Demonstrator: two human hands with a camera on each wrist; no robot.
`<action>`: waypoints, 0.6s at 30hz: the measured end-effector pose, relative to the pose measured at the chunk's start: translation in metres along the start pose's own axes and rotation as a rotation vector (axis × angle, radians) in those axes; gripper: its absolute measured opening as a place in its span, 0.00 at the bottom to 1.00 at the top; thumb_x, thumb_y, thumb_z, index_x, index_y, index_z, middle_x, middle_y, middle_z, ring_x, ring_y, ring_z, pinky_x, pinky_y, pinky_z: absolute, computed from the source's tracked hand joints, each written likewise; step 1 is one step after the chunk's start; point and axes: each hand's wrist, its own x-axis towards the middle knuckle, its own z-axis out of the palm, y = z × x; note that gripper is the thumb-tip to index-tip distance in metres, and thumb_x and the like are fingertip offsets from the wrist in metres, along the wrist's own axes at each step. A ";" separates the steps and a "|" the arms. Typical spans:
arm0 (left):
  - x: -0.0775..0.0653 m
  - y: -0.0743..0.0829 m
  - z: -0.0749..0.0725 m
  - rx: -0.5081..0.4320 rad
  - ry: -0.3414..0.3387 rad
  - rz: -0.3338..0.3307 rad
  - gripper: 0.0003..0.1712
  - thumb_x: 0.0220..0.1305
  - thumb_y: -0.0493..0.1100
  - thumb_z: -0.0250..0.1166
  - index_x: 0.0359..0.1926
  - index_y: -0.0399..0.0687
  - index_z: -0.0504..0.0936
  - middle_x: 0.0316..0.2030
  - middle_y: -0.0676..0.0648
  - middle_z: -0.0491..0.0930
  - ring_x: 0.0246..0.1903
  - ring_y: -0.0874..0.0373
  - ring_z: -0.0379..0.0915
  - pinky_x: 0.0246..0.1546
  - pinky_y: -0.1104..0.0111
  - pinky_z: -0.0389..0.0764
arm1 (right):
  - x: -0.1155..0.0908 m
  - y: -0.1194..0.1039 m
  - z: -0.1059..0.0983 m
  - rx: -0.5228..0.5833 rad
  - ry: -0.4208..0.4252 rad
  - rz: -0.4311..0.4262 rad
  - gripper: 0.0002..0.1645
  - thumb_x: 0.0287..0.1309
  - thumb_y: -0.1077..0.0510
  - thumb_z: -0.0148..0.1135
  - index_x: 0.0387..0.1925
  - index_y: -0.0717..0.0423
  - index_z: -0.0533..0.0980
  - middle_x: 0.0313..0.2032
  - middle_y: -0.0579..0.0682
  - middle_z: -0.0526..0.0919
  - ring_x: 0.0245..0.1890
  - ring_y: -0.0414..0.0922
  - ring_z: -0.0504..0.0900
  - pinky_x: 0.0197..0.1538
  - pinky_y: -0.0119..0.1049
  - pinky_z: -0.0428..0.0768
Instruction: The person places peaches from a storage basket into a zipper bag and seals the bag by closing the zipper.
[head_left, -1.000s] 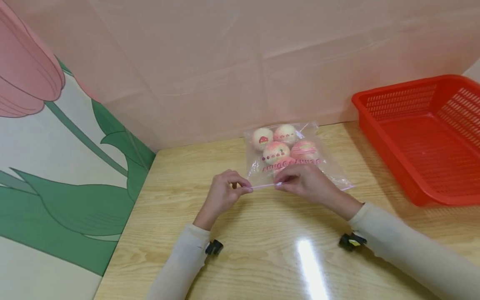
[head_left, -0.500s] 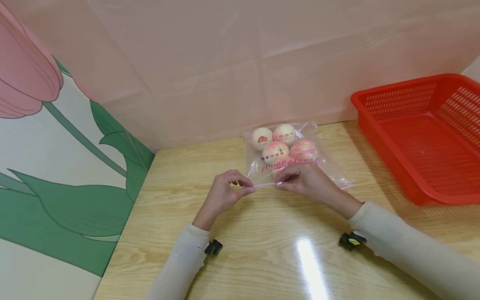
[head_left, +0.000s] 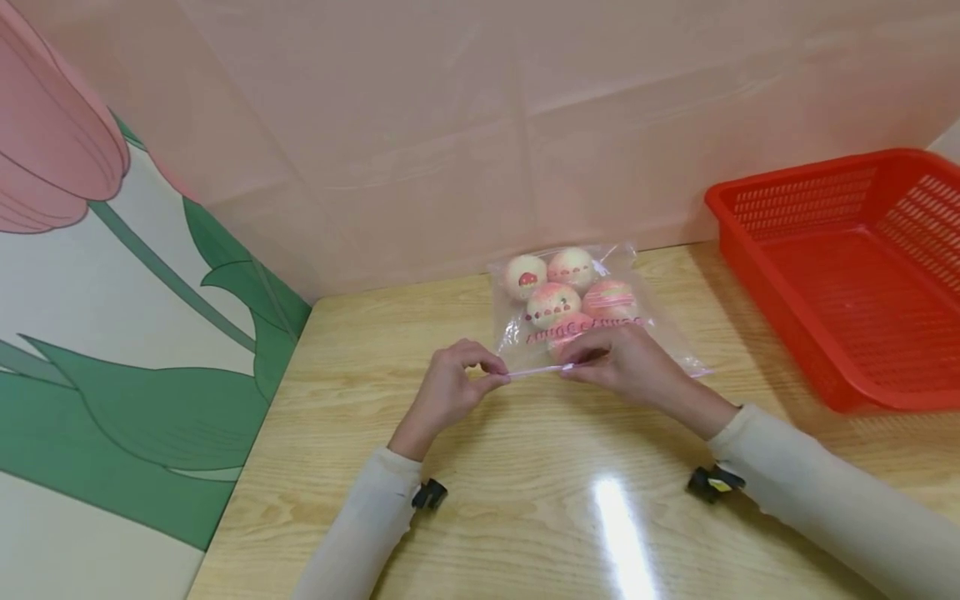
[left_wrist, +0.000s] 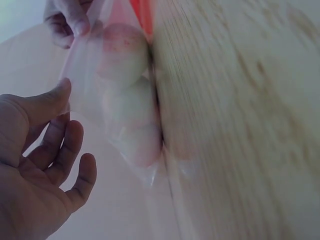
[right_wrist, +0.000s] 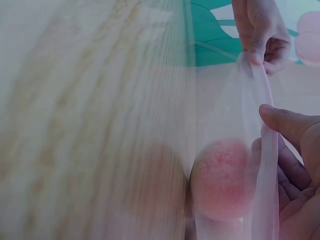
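A clear zip bag (head_left: pixel 517 340) with red print lies on the table near the wall, several peaches (head_left: pixel 552 305) inside it. Thumb and forefinger of my left hand (head_left: pixel 454 383) pinch the left end of its pinkish zip edge (head_left: pixel 534 370). Farther right along that edge my right hand (head_left: pixel 633 367) pinches the zip at a small pale slider. The right wrist view shows the strip (right_wrist: pixel 269 165) running between the right thumb and fingers, one peach (right_wrist: pixel 222 177) behind the film. In the left wrist view the other left fingers (left_wrist: pixel 86 172) are loosely bent, off the bag.
A red plastic basket (head_left: pixel 832 292) with slotted walls stands at the right of the wooden table (head_left: pixel 360 517). Pink sheeting (head_left: pixel 412 150) covers the wall behind. A tulip-painted panel (head_left: pixel 150 400) borders the table's left edge.
My right hand has slid slightly to the right along the zip edge, so a longer stretch shows between the hands. The left hand keeps its pinch nearly in place.
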 end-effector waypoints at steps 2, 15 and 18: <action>0.000 0.000 0.000 0.006 -0.002 0.002 0.03 0.57 0.40 0.74 0.30 0.47 0.88 0.31 0.50 0.85 0.36 0.59 0.78 0.45 0.52 0.84 | -0.001 0.001 -0.002 -0.002 0.004 -0.006 0.10 0.46 0.62 0.79 0.32 0.46 0.88 0.30 0.37 0.88 0.31 0.33 0.83 0.38 0.30 0.88; -0.001 0.000 -0.001 0.024 -0.003 -0.014 0.02 0.59 0.40 0.72 0.30 0.48 0.87 0.31 0.52 0.85 0.36 0.59 0.77 0.46 0.50 0.84 | -0.011 0.008 -0.013 -0.060 0.018 0.039 0.13 0.46 0.62 0.79 0.33 0.42 0.87 0.33 0.38 0.89 0.30 0.35 0.80 0.34 0.26 0.83; -0.001 0.000 -0.001 0.026 0.000 -0.010 0.02 0.58 0.39 0.73 0.30 0.49 0.87 0.31 0.52 0.85 0.36 0.59 0.77 0.46 0.50 0.84 | -0.013 0.009 -0.016 -0.081 0.024 0.014 0.14 0.46 0.62 0.79 0.32 0.40 0.87 0.33 0.37 0.89 0.30 0.35 0.79 0.33 0.27 0.82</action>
